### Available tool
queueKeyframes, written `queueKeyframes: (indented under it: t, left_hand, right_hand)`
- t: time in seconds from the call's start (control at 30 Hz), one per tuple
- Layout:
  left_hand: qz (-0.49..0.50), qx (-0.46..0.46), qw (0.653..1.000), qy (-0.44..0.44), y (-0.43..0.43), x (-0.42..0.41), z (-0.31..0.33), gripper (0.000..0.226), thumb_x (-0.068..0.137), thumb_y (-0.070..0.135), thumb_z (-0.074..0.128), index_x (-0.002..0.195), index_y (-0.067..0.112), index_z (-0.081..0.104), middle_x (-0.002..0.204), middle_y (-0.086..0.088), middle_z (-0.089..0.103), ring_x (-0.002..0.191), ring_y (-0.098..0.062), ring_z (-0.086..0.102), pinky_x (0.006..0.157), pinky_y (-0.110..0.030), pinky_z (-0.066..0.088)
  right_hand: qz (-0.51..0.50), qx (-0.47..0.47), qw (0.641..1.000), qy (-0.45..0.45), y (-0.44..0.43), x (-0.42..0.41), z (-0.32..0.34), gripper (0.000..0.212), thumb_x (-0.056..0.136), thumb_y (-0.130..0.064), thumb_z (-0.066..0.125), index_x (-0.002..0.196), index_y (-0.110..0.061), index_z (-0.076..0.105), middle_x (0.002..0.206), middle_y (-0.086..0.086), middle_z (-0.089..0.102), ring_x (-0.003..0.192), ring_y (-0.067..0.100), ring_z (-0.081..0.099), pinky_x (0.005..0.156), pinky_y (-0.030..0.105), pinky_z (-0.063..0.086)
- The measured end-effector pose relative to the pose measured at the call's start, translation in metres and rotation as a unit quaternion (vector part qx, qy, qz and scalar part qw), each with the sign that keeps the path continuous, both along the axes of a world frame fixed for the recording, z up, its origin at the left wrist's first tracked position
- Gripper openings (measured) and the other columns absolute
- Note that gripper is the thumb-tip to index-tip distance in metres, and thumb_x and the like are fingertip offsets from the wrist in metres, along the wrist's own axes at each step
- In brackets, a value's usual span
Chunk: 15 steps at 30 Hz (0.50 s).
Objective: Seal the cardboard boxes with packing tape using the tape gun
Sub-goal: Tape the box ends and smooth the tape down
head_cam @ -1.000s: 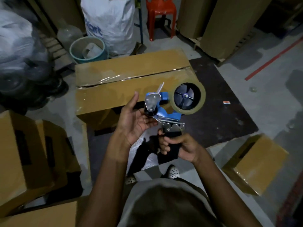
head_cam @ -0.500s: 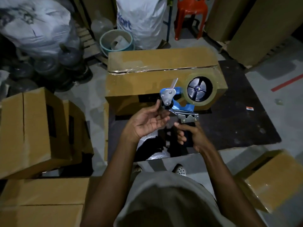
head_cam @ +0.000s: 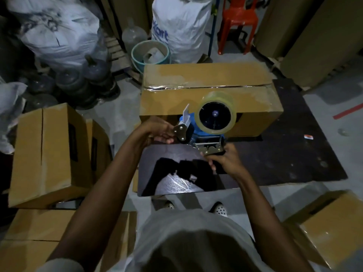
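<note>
Now the tape gun sits higher and farther out than a second ago, close against the near side of the long cardboard box on the dark mat. The tape roll faces up toward the camera. The right hand is wrapped round the handle, as it was. The left hand was open, palm up, under the nose of the gun. It has since turned knuckles-up, with its fingers bent in at the roller end. Whether they pinch the tape's loose end is too dark to tell. The seam along the box top shines at its left stretch, so some tape seems to be laid there already. I judge this as readying the tape end before a pass. Unsealed boxes wait at the near left.
</note>
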<state>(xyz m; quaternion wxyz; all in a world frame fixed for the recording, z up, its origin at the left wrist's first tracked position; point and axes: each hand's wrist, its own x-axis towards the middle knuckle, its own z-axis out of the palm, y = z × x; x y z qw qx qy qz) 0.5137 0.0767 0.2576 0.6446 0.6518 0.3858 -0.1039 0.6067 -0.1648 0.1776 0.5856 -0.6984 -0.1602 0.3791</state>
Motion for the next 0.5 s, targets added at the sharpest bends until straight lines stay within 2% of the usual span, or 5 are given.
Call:
queueKeyframes:
  t: [0.17,0.23,0.3,0.4,0.5]
  left_hand:
    - [0.054,0.141,0.988,-0.016,0.047,0.001,0.017,0.024,0.087,-0.007,0.062,0.072,0.009,0.071,0.059,-0.001,0.067,0.056,-0.010,0.061,0.049,-0.018,0.050]
    - [0.069,0.167,0.983,-0.033,0.063,0.006,0.020,0.027,0.086,-0.004,0.064,0.068,0.014,0.071,0.071,0.000,0.065,0.065,-0.011,0.056,0.049,-0.014,0.047]
    - [0.094,0.155,0.982,-0.051,0.076,0.009,0.015,0.027,0.085,-0.004,0.064,0.067,0.015,0.072,0.088,0.002,0.065,0.074,-0.014,0.057,0.059,-0.021,0.047]
    - [0.121,0.100,0.985,-0.069,0.082,0.008,0.009,0.016,0.091,0.000,0.058,0.098,0.010,0.069,0.113,-0.005,0.064,0.088,-0.018,0.058,0.067,-0.026,0.045]
    - [0.144,0.071,0.985,-0.064,0.083,0.006,0.001,0.025,0.084,-0.007,0.055,0.076,0.013,0.068,0.114,-0.003,0.064,0.090,-0.020,0.059,0.057,-0.023,0.044]
  right_hand:
    - [-0.051,-0.010,0.997,-0.064,0.058,0.000,0.003,0.022,0.075,0.006,0.085,0.093,0.012,0.075,0.079,0.015,0.077,0.063,0.013,0.069,0.060,0.025,0.053]
    - [-0.054,-0.009,0.997,-0.060,0.078,0.002,0.006,0.032,0.075,0.004,0.086,0.103,0.012,0.073,0.080,0.010,0.077,0.056,0.002,0.065,0.054,0.015,0.049]
    - [-0.051,-0.009,0.996,-0.070,0.096,0.004,0.009,0.045,0.074,-0.001,0.089,0.115,0.007,0.070,0.087,0.001,0.076,0.063,-0.002,0.067,0.060,0.014,0.051]
    - [-0.068,-0.005,0.991,-0.118,0.117,0.002,0.013,0.060,0.068,-0.003,0.094,0.121,-0.002,0.067,0.120,0.008,0.067,0.094,0.003,0.069,0.085,0.014,0.052]
    - [-0.086,-0.007,0.992,-0.094,0.116,-0.004,0.019,0.052,0.069,0.004,0.091,0.114,-0.002,0.067,0.110,0.009,0.072,0.086,0.001,0.070,0.078,0.015,0.053]
